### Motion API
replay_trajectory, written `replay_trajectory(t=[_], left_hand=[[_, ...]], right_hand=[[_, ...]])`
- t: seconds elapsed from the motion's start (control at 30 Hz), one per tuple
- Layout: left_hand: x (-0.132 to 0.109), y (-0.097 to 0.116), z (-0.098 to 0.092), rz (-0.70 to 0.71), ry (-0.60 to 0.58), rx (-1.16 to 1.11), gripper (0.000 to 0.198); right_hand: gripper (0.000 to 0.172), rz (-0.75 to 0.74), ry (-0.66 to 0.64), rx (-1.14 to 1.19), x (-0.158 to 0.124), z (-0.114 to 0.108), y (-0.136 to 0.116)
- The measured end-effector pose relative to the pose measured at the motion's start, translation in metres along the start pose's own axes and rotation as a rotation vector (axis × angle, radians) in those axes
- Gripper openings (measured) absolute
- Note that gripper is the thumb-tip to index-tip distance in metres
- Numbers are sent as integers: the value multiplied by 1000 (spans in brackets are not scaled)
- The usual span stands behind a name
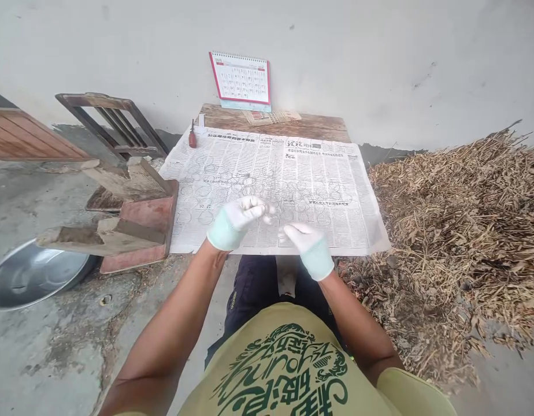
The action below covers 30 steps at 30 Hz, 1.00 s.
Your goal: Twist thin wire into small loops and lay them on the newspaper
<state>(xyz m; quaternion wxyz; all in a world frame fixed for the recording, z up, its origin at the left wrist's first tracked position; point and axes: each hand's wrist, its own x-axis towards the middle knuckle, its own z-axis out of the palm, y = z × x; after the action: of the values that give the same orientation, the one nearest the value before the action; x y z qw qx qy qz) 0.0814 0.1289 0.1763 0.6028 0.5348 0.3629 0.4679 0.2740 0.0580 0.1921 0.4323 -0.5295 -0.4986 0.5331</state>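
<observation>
My left hand [243, 216], in a white glove with a mint cuff, is above the near part of the newspaper [358, 228]. Its fingers are curled together, and the tips blur into a pale patch, so what they hold cannot be made out. My right hand [308, 240], gloved alike, is just to the right and lower, near the sheet's front edge. Thumb and fingers there are pressed together, and anything between them is too small to name. Between the hands is a narrow gap. Thin dark circles [206, 216], drawn or lying loose, dot the newsprint.
A red-handled screwdriver [192, 138] lies at the newspaper's far left corner. Behind it, a desk calendar [243, 78] stands on the wooden tabletop [323, 127]. An overturned stool [148, 216], a chair [106, 118] and a metal basin [41, 274] are left; dry stalks [462, 242] are heaped right.
</observation>
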Motion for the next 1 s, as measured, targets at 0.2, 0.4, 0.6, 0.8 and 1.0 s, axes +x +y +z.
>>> replay_trajectory(t=[0.2,0.4,0.6,0.8,1.0], left_hand=[[-34,15,36,-121,580,400,33],[-62,3,77,-232,499,345,40],[-62,-20,73,-216,520,121,39],[-62,-20,56,-299,512,125,26],[-67,-12,50,-273,406,107,33]], right_hand=[[37,-382,252,-505,-3,-6,8],[36,-710,122,-1220,4,-8,11],[22,-801,0,-1311,-2,6,22],[36,-759,-160,-1119,-9,4,19],[27,-337,97,-628,-9,-8,23]])
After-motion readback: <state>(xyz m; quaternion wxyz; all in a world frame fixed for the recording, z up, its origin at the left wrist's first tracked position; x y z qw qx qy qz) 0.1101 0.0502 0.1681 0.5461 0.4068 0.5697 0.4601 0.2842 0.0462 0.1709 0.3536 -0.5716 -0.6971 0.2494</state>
